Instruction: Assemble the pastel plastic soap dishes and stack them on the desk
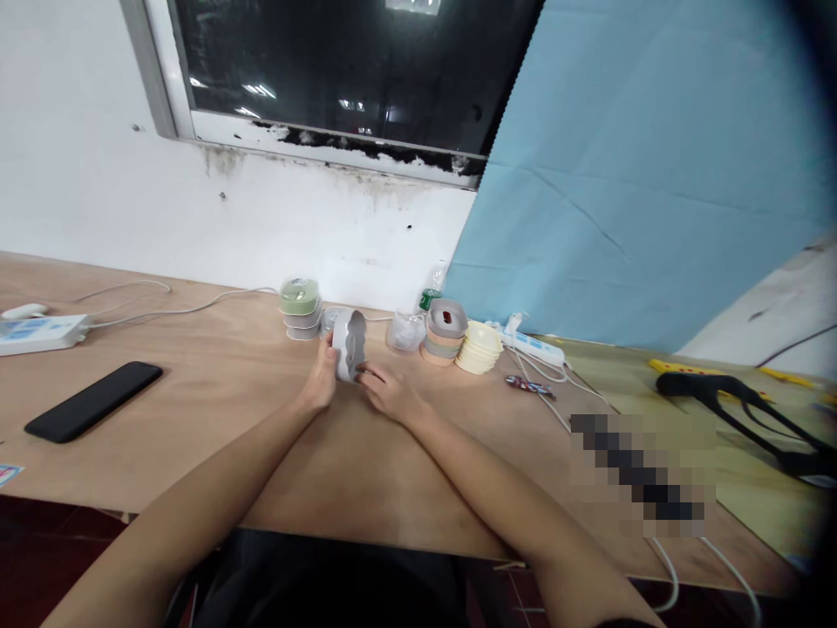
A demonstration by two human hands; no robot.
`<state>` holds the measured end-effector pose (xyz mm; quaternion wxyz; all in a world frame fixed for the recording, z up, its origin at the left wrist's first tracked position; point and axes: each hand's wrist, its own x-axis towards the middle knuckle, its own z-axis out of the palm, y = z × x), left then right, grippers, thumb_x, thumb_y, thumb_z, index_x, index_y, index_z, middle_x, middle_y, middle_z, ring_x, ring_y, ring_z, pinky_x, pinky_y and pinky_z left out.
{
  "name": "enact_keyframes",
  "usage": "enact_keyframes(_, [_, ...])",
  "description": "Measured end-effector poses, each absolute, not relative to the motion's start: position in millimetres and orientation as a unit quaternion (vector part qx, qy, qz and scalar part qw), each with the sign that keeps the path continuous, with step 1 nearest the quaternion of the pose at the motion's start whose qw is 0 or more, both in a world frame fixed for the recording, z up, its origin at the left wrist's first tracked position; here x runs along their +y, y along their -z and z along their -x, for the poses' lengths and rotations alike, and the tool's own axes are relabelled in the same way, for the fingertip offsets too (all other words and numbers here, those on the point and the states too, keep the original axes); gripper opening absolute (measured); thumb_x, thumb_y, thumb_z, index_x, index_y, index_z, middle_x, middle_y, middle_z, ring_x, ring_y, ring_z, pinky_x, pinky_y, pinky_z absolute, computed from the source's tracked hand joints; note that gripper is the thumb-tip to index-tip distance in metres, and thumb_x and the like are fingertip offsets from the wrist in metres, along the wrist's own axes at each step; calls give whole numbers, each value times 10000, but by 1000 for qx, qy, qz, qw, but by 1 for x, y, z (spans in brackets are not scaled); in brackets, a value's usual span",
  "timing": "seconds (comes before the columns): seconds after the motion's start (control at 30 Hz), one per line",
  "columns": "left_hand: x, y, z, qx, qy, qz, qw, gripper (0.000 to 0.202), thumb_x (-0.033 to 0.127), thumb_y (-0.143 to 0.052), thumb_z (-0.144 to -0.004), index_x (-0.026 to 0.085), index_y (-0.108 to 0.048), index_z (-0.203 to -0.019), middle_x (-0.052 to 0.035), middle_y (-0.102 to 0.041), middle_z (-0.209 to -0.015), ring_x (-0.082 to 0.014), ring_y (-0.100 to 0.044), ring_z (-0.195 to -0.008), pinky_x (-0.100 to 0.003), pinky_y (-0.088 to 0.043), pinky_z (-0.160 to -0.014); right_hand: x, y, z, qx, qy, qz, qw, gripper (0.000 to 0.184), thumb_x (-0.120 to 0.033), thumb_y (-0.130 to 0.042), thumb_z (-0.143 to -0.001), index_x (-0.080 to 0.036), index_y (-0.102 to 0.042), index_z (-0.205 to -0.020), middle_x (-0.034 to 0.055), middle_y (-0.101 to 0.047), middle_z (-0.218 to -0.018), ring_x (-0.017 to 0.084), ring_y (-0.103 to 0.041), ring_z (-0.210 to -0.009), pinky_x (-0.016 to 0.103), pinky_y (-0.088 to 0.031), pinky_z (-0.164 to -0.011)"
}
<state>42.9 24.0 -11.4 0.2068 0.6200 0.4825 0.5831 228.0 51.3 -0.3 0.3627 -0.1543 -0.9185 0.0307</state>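
A grey dish with a wavy rim (341, 349) is between the two hands, over the middle of the wooden tabletop (366, 471), tipped up on its side rather than lying flat. Its long axis runs close to upright in the view, with the hollow side turned to the right and the outer side turned left; whether its lower end touches the wood cannot be told. The left hand (320, 375) has hold of it from the left, thumb and fingers closed about the outer side. The right hand (391, 392) is half open, palm down, fingers slightly bent and pointing left, with their tips at the lower right of the rim; whether they pinch it or only touch it is unclear. Behind and to the left of the dish stands a stack of containers with a green top (299, 301). To its right are a clear plastic-looking item (406, 331), a stack of grey and peach containers (445, 333) and a cream stack (479, 349), both upright. A black phone (93, 401) lies slantwise, well apart on the left.
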Motion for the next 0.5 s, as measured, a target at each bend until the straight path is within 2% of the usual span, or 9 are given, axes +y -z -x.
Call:
enact_keyframes(0.07, [23, 10, -44, 449, -602, -624, 217, 591, 573, -154, -955, 224, -306, -1408, -95, -460, -1395, -223, -455, -1274, -410, -398, -1050, 54, 2, -233, -921, -38, 157, 355, 199, -281, -436, -930, -293, -620, -1006, 24, -654, -1099, 202, -642, -960, 421, -572, -833])
enact_keyframes(0.13, [22, 9, -45, 421, -609, -627, 242, 575, 564, -201, -954, 224, -337, -1399, -101, -473, -1387, -248, -475, -1250, -429, -442, -994, 61, 5, -240, -916, -21, 158, 367, 197, -266, -432, -922, -287, -613, -998, 30, -664, -1067, 206, -639, -959, 426, -570, -831])
enact_keyframes(0.2, [21, 8, -43, 408, -587, -642, 277, 601, 574, -218, -946, 227, -285, -1432, -125, -443, -1415, -271, -531, -1186, -428, -501, -890, 71, 7, -250, -895, 9, 173, 412, 181, -270, -450, -907, -271, -606, -999, 41, -665, -1035, 211, -633, -962, 418, -561, -839])
enact_keyframes(0.27, [20, 9, -40, 406, -556, -666, 289, 650, 592, -257, -929, 223, -214, -1462, -155, -395, -1445, -273, -588, -1102, -429, -512, -850, 83, 2, -262, -860, 47, 207, 465, 188, -278, -448, -902, -243, -593, -1017, 66, -649, -1037, 223, -616, -985, 427, -539, -858])
enact_keyframes(0.4, [18, 11, -35, 435, -491, -718, 231, 663, 552, -347, -917, 209, -208, -1467, -168, -405, -1424, -257, -603, -1067, -481, -432, -969, 110, -26, -293, -778, 113, 330, 522, 227, -353, -442, -912, -195, -581, -998, 119, -589, -1047, 251, -557, -1040, 452, -470, -914])
enact_keyframes(0.5, [16, 10, -36, 456, -450, -739, 210, 612, 494, -370, -927, 208, -246, -1454, -156, -436, -1396, -256, -580, -1097, -474, -434, -972, 127, -51, -315, -743, 150, 421, 498, 262, -384, -420, -923, -187, -585, -974, 115, -560, -1023, 246, -536, -1012, 406, -458, -883])
